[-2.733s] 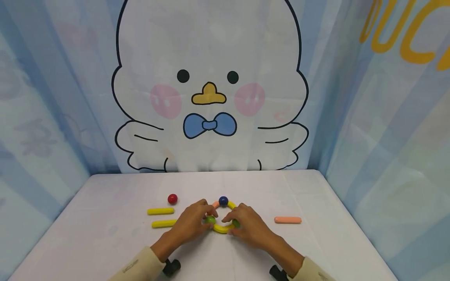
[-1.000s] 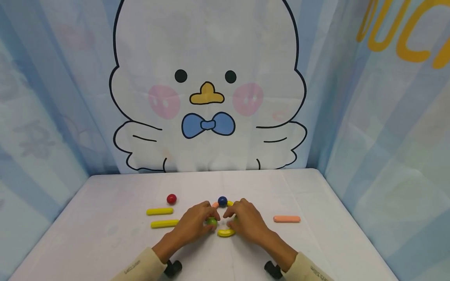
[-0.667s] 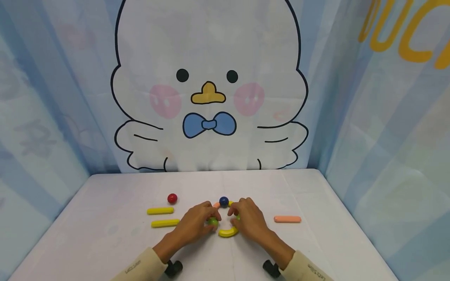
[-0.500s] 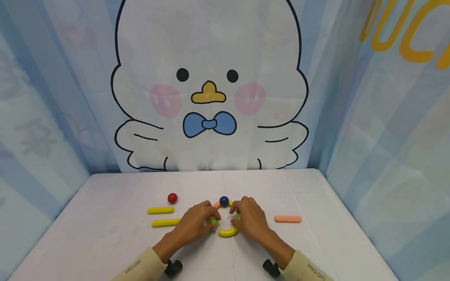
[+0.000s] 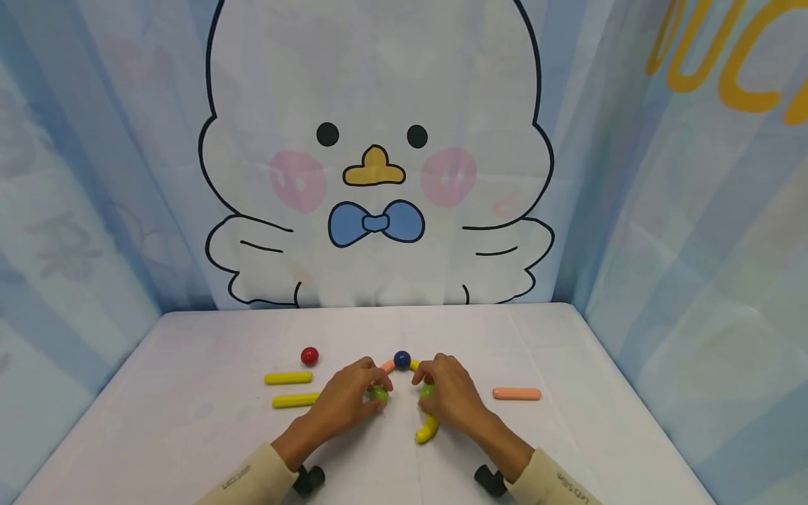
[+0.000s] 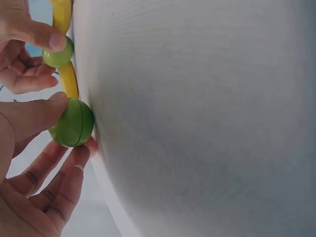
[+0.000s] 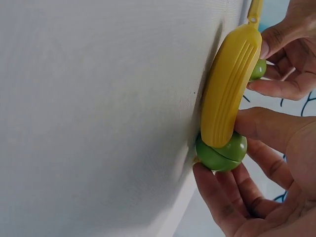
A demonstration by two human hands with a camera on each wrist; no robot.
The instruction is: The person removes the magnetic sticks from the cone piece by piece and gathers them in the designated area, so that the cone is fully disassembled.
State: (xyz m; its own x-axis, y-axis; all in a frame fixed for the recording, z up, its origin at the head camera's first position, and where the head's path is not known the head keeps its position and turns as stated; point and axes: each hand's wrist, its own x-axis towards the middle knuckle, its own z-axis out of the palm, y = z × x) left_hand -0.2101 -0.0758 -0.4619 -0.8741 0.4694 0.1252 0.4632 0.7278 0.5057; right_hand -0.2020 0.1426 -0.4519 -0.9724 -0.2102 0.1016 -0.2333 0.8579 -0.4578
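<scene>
My left hand (image 5: pixel 349 395) pinches a green ball (image 6: pixel 74 123) between thumb and fingers, close to the table. Opposite it, my right hand (image 5: pixel 451 396) pinches a second green ball (image 7: pixel 223 154). A curved yellow stick (image 5: pixel 427 429) meets this ball at one end, its other end pointing toward the front, apart from the left ball. Behind the hands sits a dark blue ball (image 5: pixel 402 360), between a salmon curved stick (image 5: pixel 388 366) on its left and another yellow stick (image 5: pixel 414 365) on its right, both partly hidden by fingers.
A red ball (image 5: pixel 309 356) and two straight yellow sticks (image 5: pixel 287 378) lie on the left of the white table (image 5: pixel 549 449). To the right rests a straight salmon stick (image 5: pixel 516 394). A cartoon-printed curtain (image 5: pixel 379 280) stands behind the table.
The near yellow curved stick, earlier bridging both green balls in a ring, has come away from the left one and swung toward the front right. Lately my left hand has shifted slightly left.
</scene>
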